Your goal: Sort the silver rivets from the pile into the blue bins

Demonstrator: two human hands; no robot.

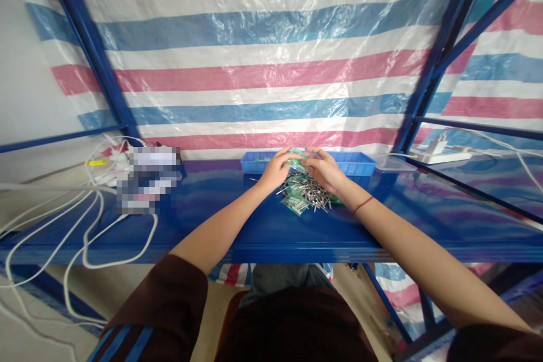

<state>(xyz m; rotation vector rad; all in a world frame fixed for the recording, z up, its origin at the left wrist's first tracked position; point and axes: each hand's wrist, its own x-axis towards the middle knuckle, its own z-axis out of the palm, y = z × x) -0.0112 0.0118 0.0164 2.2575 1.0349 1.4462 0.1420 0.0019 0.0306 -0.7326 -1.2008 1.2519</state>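
Between my two hands is a small greenish clear plastic bag (pixel 298 163), raised above the pile at the table's far side. My left hand (pixel 278 168) grips its left edge with the fingers. From the other side my right hand (pixel 323 169) has its fingers closed on the bag. Right below lies a heap of small silvery metal pins or rivets (pixel 316 193). Another green-tinted bag (pixel 295 203) with metal pieces inside lies at the heap's front. Just behind my hands stands a long blue plastic bin (pixel 354 164), with greenish bags in its left part.
The blue table (pixel 203 203) runs across the whole view. White cables (pixel 91 232) loop over its left side, near a blurred-out object (pixel 148 181). At right are a clear plastic lid or tray (pixel 394 163) and a white power strip (pixel 443 153). Blue posts and striped sheeting close the back.
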